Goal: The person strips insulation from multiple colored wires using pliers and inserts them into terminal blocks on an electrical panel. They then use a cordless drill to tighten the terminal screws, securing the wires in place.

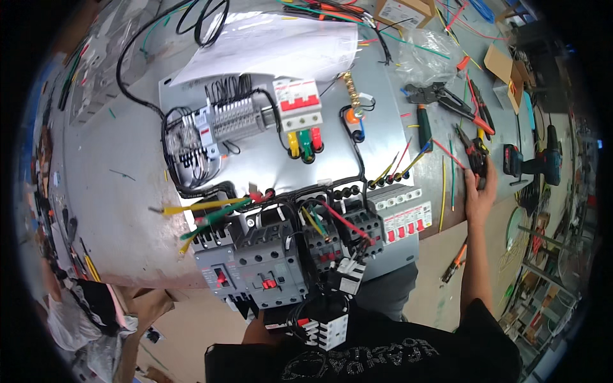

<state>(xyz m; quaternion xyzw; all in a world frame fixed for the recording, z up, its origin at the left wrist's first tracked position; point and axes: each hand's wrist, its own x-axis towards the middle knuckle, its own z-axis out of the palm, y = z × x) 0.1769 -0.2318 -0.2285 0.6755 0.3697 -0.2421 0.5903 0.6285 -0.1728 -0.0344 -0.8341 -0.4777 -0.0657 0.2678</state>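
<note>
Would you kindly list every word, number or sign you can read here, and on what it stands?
I won't copy wording; here's where print shows:
Black shirt: pale lettering, upside down.
Upper white breaker: print too small to read.
Four red-levered breakers: same.
Cardboard box: label too small.

There are two moulded-case breakers [268, 269], one mounting plate [255, 165] and one cordless drill [544, 165].

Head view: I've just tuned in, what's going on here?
The person's right hand is on red-and-black-handled pliers at the grey worktable; its grip is unclear. The left hand is out of sight. Wired dark-grey breakers line the near edge of a silver metal panel; a white paper sheet covers its far edge.
</note>
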